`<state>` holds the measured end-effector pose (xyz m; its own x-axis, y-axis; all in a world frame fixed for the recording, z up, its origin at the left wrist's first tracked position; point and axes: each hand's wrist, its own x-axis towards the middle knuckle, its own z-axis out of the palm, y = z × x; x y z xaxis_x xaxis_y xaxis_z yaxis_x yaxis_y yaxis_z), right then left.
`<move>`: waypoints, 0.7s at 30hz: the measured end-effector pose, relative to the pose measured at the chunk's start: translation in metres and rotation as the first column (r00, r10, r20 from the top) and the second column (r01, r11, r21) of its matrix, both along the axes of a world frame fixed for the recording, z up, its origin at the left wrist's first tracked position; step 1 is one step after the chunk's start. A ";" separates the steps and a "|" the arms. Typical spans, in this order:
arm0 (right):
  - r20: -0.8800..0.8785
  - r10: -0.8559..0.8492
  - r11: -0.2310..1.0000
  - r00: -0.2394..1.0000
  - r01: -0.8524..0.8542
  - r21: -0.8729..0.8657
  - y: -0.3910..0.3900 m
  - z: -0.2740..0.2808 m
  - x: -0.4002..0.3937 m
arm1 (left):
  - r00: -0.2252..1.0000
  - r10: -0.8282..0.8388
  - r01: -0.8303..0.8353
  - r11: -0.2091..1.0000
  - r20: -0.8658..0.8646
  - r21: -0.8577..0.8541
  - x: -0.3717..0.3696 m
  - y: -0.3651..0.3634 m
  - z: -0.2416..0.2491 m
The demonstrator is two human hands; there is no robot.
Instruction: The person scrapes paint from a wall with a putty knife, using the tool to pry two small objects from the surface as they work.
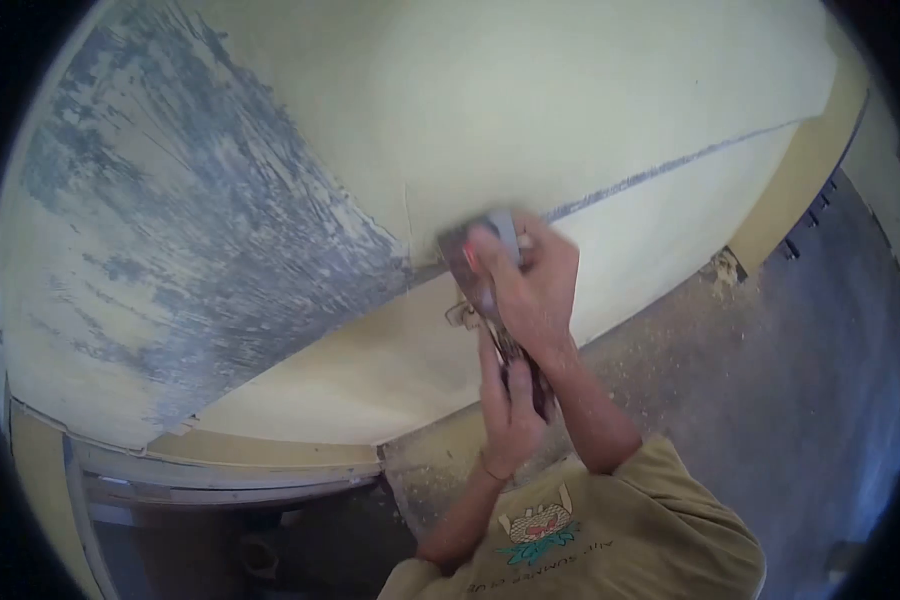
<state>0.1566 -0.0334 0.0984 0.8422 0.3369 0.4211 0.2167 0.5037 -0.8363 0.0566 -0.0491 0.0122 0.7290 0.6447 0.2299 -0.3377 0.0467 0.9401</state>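
Observation:
In front of the wall, my two hands are close together. My right hand [538,290] is closed on a flat grey metal blade, a putty knife [460,250], its thumb pressed along the face; motion blurs it. Just below, my left hand [510,420] wraps its fingers and thumb around a dark handle [542,395] of a scraper-like tool, whose upper end overlaps the blade and is partly hidden by my right hand. Pale crumbly material [462,315] clings beside my left fingertips.
The cream wall [510,100] has a large grey scraped-looking patch [200,220] on the left and a thin grey line [670,170] to the right. Pale crumbs lie on the grey floor [690,400], with a heap of debris [728,270] at the wall's foot.

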 end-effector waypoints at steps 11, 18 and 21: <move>-0.052 0.131 0.948 0.990 -0.140 -0.285 -0.009 -0.032 0.011 | 0.941 0.337 -0.338 0.941 -0.024 -0.020 0.020 0.028 0.010; 0.146 0.091 0.942 0.985 -0.038 -0.335 -0.009 -0.024 0.021 | 0.874 0.459 -0.447 0.888 0.158 -0.110 0.063 0.040 0.022; 0.174 0.090 0.915 0.981 -0.013 -0.403 -0.010 -0.014 0.024 | 0.821 0.522 -0.495 0.853 0.231 -0.168 0.077 0.037 0.018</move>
